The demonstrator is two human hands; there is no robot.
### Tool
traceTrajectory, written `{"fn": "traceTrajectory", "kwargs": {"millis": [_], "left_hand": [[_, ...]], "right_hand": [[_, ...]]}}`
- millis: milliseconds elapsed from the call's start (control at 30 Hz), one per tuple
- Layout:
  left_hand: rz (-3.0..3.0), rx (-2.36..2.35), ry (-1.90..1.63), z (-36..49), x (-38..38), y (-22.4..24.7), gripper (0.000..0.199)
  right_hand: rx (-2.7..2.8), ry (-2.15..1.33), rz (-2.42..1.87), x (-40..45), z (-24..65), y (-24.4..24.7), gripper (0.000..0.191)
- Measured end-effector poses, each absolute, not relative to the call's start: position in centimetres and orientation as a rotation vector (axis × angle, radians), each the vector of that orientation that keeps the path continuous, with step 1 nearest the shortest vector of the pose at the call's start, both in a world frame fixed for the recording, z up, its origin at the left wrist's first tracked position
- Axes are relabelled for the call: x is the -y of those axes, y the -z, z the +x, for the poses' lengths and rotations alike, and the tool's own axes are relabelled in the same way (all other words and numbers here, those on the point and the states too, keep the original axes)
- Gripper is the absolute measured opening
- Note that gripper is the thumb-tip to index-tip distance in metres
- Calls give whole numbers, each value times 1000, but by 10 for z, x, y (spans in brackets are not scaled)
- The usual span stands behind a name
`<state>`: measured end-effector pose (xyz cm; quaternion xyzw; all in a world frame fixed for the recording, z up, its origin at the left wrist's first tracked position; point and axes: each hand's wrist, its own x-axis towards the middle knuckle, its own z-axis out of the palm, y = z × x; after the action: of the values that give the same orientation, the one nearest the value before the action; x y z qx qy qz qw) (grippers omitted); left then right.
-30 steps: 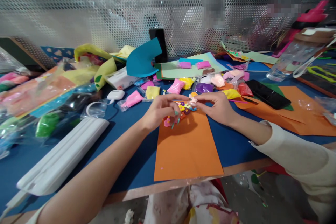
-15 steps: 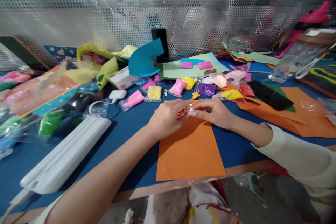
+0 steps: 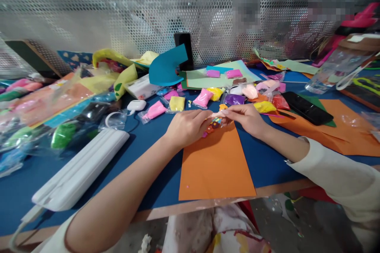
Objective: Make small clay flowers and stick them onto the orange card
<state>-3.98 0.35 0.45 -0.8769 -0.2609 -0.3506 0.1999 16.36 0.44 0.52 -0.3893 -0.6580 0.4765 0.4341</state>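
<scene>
My left hand and my right hand meet above the far end of an orange sheet of paper. Between their pinched fingertips is a small pale pink piece of what looks like modelling clay, partly hidden by the fingers. Just under it, small colourful clay pieces in orange, pink and other colours lie at the sheet's far end, partly covered by my left hand. A lump of orange clay sits just beyond the fingertips.
Packets of coloured clay, such as a pink packet and a purple packet, lie behind the hands. A white power bank with a cable is at left. On the right are a black phone and a clear bottle.
The fingertips have drawn slightly apart, showing the colourful pieces below more clearly. The pale pink piece now spans between both hands. The view has shifted slightly.
</scene>
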Motion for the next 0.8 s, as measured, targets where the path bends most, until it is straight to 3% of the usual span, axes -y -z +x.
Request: {"fn": "traceTrajectory", "kwargs": {"millis": [167, 333, 633, 800], "left_hand": [[-2396, 767, 1148, -44, -12, 0, 18], [-2380, 611, 1117, -41, -10, 1, 19], [-2549, 526, 1133, -35, -5, 4, 27], [-2763, 804, 1266, -31, 1, 0, 25]], "right_hand": [[1252, -1540, -953, -9, 164, -6, 24], [1415, -1702, -892, -1, 157, -5, 36], [1918, -1258, -940, 4, 159, -5, 33], [1753, -1395, -876, 5, 157, -6, 34]]}}
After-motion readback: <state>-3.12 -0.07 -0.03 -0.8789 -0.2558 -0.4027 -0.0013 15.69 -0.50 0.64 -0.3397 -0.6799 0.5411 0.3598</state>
